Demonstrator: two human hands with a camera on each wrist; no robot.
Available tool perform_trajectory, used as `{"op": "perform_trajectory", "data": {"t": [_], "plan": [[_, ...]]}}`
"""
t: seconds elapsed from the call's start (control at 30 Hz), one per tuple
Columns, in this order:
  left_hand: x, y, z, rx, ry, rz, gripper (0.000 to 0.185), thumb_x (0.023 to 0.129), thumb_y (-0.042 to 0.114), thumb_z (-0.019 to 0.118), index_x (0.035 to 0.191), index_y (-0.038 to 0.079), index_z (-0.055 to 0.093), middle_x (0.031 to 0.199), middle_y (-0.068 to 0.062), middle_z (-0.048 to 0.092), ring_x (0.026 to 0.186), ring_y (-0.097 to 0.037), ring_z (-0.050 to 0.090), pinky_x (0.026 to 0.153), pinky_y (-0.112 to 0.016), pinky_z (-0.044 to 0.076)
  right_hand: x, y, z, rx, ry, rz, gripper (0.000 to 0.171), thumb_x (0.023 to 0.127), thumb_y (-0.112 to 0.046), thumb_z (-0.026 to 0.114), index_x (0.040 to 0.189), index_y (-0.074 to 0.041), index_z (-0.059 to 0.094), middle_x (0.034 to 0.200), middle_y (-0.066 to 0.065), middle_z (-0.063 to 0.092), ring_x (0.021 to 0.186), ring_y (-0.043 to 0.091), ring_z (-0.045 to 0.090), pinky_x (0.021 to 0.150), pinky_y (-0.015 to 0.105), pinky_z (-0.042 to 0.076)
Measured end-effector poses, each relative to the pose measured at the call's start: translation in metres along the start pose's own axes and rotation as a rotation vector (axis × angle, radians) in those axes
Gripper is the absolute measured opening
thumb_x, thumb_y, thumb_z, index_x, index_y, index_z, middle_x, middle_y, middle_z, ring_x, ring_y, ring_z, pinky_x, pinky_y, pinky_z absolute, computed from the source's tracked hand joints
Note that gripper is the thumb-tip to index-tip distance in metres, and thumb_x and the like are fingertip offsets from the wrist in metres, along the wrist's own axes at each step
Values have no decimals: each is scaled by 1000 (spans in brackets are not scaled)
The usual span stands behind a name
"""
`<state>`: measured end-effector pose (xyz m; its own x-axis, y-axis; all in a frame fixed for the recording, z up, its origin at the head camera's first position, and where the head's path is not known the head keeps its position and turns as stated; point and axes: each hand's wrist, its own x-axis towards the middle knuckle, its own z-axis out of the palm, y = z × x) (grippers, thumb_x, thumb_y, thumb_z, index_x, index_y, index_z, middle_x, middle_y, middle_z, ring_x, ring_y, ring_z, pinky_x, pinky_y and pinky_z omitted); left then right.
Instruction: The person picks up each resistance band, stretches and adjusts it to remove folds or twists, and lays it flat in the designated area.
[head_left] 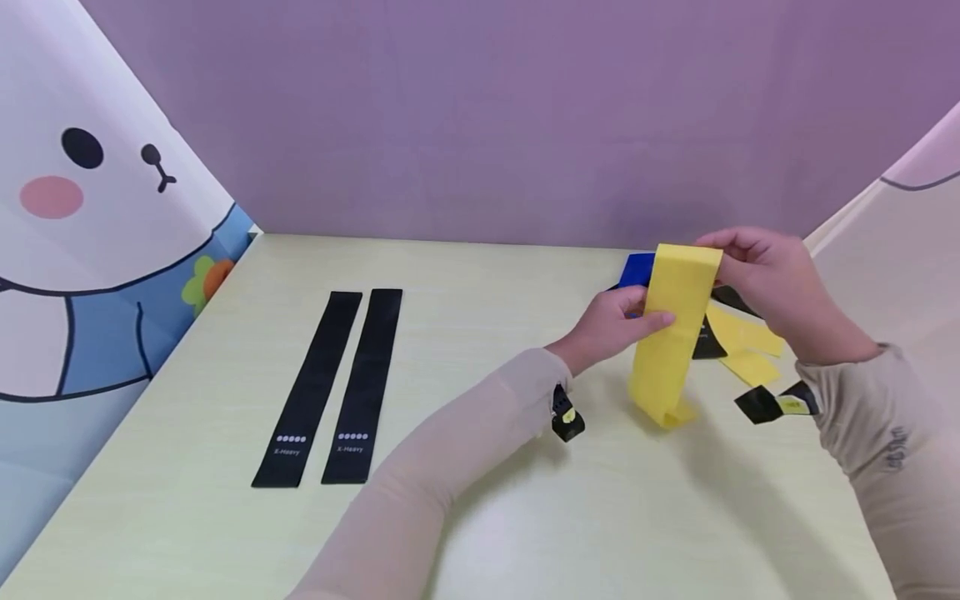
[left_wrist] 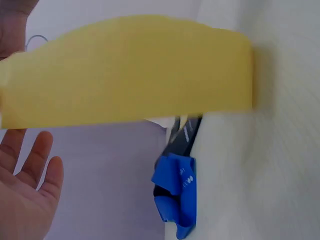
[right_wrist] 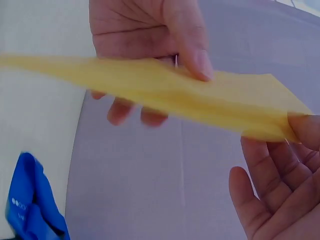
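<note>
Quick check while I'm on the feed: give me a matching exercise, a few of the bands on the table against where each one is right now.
Things:
1. yellow band
2. blue band
3. two black bands

Places:
A. flat, side by side on the table's left part
B. held up between left hand and right hand
C. crumpled behind the hands

Pairs: 1-B, 2-C, 3-A

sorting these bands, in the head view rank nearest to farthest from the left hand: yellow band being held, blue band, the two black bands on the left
1. yellow band: pinched by the left hand.
2. blue band: just behind that hand, toward the wall.
3. black bands: flat, side by side, far across the table on the left.
</note>
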<state>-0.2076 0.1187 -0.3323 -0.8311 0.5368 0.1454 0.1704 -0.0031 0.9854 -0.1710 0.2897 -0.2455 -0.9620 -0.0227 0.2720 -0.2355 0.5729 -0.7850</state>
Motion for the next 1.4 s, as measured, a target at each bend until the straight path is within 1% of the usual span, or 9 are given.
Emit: {"op": "perform_trajectory", "data": {"t": [0.17, 0.37, 0.6, 0.67, 0.87, 1.03, 1.17, 1.27, 1.4], "plan": [[-3, 7, -2, -95, 0, -7, 25, 91, 13, 67, 109, -5, 65, 101, -14, 70, 78, -6, 65, 73, -20, 53, 3, -8, 1, 106, 1, 15, 21, 95, -8, 56, 94, -24, 69, 84, -16, 68, 71, 5, 65, 65, 18, 53], [-7, -2, -15, -26, -102, -94, 28, 89, 11, 69, 113, -2, 65, 103, -11, 70, 81, -7, 65, 76, -20, 51, 7, -19, 5, 178, 30, 33, 20, 95, -6, 55, 96, -20, 69, 84, -14, 69, 75, 5, 66, 66, 17, 53], [-12, -22, -34, 127, -191, -155, 29, 87, 8, 70, 114, 0, 66, 100, -7, 71, 82, -8, 66, 76, -19, 51, 2, -32, 10, 581, 26, -17, 14, 89, 2, 62, 91, -8, 72, 83, 2, 71, 73, 11, 67, 65, 18, 53], [-14, -28, -40, 159, -206, -156, 27, 87, 6, 70, 113, -1, 66, 98, -8, 71, 80, -8, 65, 75, -19, 51, -3, -35, 12, 639, 5, -43, 15, 88, 6, 62, 91, -5, 72, 83, 3, 71, 72, 12, 66, 67, 18, 53], [-20, -40, -62, 229, -194, -129, 16, 89, 6, 68, 101, -4, 68, 82, -7, 68, 67, -8, 54, 65, -18, 45, -19, -43, 15, 638, -39, -153, 23, 87, 14, 56, 92, -2, 73, 85, 5, 72, 73, 11, 67, 71, 16, 52], [-30, -43, -79, 256, -185, -143, 15, 90, 10, 67, 97, -3, 68, 81, -4, 69, 68, -8, 55, 65, -19, 45, -24, -48, 15, 605, 8, -250, 24, 85, 17, 56, 93, 1, 72, 83, 6, 72, 70, 11, 67, 70, 16, 52], [-43, -46, -91, 308, -184, -125, 12, 91, 12, 66, 92, 0, 66, 76, 1, 64, 68, -9, 50, 63, -19, 40, -21, -49, 17, 615, 80, -280, 22, 83, 19, 57, 89, 2, 70, 79, 7, 70, 66, 11, 64, 66, 15, 52], [-53, -47, -97, 329, -182, -95, 12, 90, 12, 66, 89, 0, 65, 77, 2, 63, 68, -8, 48, 61, -19, 39, -17, -46, 16, 599, 125, -227, 24, 82, 19, 56, 84, -1, 67, 74, 5, 67, 59, 11, 59, 59, 14, 50], [-65, -44, -102, 344, -178, -66, 13, 91, 13, 66, 92, 0, 65, 79, 1, 63, 67, -8, 46, 60, -19, 37, -11, -39, 12, 561, 114, -47, 11, 87, 5, 63, 87, -5, 69, 72, 3, 67, 53, 12, 58, 53, 17, 51]]}}
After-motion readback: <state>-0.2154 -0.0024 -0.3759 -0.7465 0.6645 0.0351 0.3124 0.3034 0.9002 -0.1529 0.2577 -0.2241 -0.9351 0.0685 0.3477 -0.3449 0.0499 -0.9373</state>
